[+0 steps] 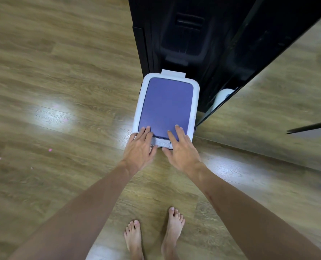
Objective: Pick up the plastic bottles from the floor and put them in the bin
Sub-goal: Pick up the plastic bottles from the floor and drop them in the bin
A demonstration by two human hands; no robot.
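On the wooden floor (62, 76), head view: bin (166, 104) standing upright, white rim, blue-violet lid (168, 102) lying flat and closed, hinge tab at the far edge. Backed against a glossy black cabinet (212, 44), the lid's dim reflection showing in the dark panel; a white rounded object (223, 96) tucked just beside the bin at the cabinet's foot, identity unclear.

Left hand (140, 147) spread flat over the near left corner of the lid, fingers extended and loose, grasping nothing. Right hand (182, 147) likewise flat on the near right part of the lid, fingers splayed, thumb pointing inward, nothing held. Between the two, a pale latch or push-button strip (161, 142) on the front edge, partly covered by the left fingers. Placement probably deliberate: both palms bracketing the catch, either pressing the lid shut or readying to release it. Cannot tell which.

Bare feet (154, 235) planted close in front of the bin, both arms reaching forward and down.

Plastic bottles: none visible anywhere on the floor. Either already inside the closed bin or outside the field of view; undetermined. A few small pink specks (49, 150) on the boards at left.
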